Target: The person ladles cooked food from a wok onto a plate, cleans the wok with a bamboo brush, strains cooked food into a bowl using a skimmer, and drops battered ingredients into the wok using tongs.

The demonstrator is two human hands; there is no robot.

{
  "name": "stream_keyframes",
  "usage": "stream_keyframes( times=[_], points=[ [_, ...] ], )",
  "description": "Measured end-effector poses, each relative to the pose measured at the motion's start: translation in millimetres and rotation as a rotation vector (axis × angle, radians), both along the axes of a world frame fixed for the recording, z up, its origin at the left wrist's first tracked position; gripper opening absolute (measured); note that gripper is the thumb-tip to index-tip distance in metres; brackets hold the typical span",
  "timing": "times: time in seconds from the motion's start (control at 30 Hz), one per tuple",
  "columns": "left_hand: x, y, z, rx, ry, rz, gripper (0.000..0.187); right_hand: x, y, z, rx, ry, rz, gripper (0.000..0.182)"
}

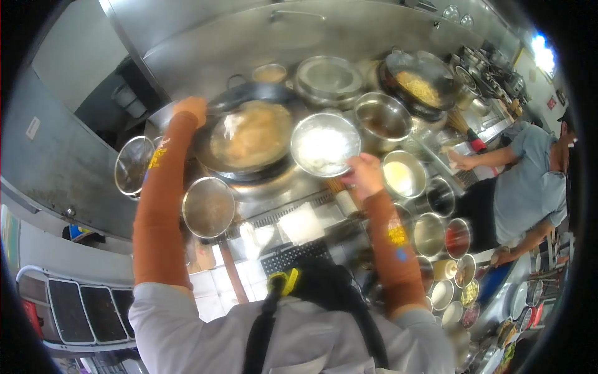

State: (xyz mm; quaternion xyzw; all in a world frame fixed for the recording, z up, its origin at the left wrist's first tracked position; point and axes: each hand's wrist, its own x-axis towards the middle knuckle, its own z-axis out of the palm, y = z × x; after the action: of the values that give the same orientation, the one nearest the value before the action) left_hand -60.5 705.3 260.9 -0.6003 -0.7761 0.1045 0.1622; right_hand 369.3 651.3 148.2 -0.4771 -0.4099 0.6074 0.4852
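Observation:
My left hand (192, 111) is closed at the far left rim of a large black wok (200, 146); what it grips is hidden by the fingers. Brothy brown food (252, 134) fills the wok's middle, with a pale glint at its upper left. Pinched on the near right rim of a round metal bowl (296, 159) is my right hand (364, 174). Bright white contents, partly washed out by glare, lie inside this bowl. It is held just right of the wok.
Behind stand a lidded steel pot (327, 75) and a second wok with noodles (417, 87). A pot of dark liquid (381, 115) sits to the right. Strainers (208, 209) lie at left. Several ingredient containers (430, 234) line the right, where a co-worker (523, 181) stands.

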Motion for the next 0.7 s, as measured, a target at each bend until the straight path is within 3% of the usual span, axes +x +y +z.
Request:
stream_keyframes(
  times=[0.07,0.2,0.33,0.4,0.5,0.6,0.7],
  points=[
    [7.5,-5.3,18.6,0.039,0.051,0.020,0.024,2.1,-1.4,2.6,0.006,-0.004,0.002,0.019],
    [52.6,-39.2,71.4,0.126,-0.015,-0.173,0.030,3.8,1.8,3.4,0.016,0.000,0.052,0.018],
    [107.3,-78.2,54.4,0.083,-0.136,-0.666,0.031,-8.9,0.1,4.5,0.043,-0.023,0.089,0.016],
    [137.0,-83.7,30.8,-0.164,-0.119,-0.655,0.027,-16.2,2.6,1.4,0.066,-0.018,0.117,0.015],
    [162.6,-87.9,-4.0,-0.241,0.013,-0.632,0.023,-21.9,2.3,-0.9,0.078,0.027,0.158,0.014],
    [153.6,-87.0,-3.3,-0.080,-0.103,-0.702,0.019,-21.5,-1.3,0.6,0.085,0.040,0.163,0.014],
    [155.6,-99.4,31.8,-0.017,-0.082,-0.629,0.017,-15.6,-4.9,-3.9,0.077,0.038,0.136,0.014]
  ],
)
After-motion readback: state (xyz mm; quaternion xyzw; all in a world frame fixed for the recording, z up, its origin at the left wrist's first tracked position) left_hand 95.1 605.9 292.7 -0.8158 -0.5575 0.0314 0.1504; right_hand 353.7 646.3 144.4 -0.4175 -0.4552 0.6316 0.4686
